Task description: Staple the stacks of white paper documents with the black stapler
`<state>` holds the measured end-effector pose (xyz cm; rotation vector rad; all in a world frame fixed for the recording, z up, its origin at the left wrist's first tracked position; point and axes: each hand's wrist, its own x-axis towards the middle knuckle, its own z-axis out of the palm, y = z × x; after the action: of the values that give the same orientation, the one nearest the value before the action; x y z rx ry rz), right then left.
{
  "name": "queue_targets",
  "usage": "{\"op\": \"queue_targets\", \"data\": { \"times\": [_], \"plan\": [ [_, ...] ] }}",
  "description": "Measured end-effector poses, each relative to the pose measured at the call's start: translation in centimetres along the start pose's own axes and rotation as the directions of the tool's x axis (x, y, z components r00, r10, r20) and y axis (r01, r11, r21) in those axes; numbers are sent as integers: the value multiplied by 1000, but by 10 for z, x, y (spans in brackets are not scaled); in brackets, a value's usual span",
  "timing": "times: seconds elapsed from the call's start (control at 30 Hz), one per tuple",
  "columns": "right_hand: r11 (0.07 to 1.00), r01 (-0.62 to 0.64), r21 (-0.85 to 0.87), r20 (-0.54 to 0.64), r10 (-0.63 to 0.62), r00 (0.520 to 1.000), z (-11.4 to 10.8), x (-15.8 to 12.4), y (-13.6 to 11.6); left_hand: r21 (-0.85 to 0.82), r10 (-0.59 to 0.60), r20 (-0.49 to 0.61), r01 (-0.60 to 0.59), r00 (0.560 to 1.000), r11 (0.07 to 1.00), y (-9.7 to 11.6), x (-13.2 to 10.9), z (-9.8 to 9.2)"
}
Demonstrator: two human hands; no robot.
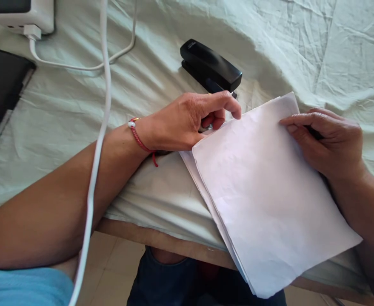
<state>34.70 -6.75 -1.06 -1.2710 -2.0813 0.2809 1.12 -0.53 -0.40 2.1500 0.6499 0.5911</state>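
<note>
2 hands [188, 121] [330, 140] hold papers [269, 195] over rumpled cloth [161, 189] (tiled floor [119, 263] below).

I see what looks like a room in a home, though I cannot tell which room. A wrinkled, pale green fabric cover [301, 42] drapes the broad surface before me, table or bed I can't say, and ends along a brown, wood-like edge [161, 241]. Beneath shows a beige tiled floor [119, 265]. Everyday electronics rest on the cloth: a white, boxy device [41, 17] with a dark top, a thin white cable [65, 65] plugged into it, and a flat black device [1, 93] resembling a phone or tablet. A black stapler [212, 61] and plain white paper sheets [269, 182] lend a slight office touch.
</note>
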Motion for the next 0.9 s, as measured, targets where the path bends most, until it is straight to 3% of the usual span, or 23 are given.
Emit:
{"op": "queue_targets", "data": {
  "times": [0.23,0.47,0.7,0.9],
  "plan": [
    [999,17,-33,6,-17,1000,-1,-2,4,75,91,100,-99,991,992,-5,2,-11],
    [999,12,-36,8,-12,1000,0,-3,5,23,-67,112,64,991,998,9,1,-18],
    [999,21,-45,7,-20,1000,-1,-3,6,142,-40,59,31,997,989,8,1,-13],
    [999,6,-51,13,-5,1000,-1,-3,4,210,-121,39,111,992,971,5,1,-12]
  ]
}}
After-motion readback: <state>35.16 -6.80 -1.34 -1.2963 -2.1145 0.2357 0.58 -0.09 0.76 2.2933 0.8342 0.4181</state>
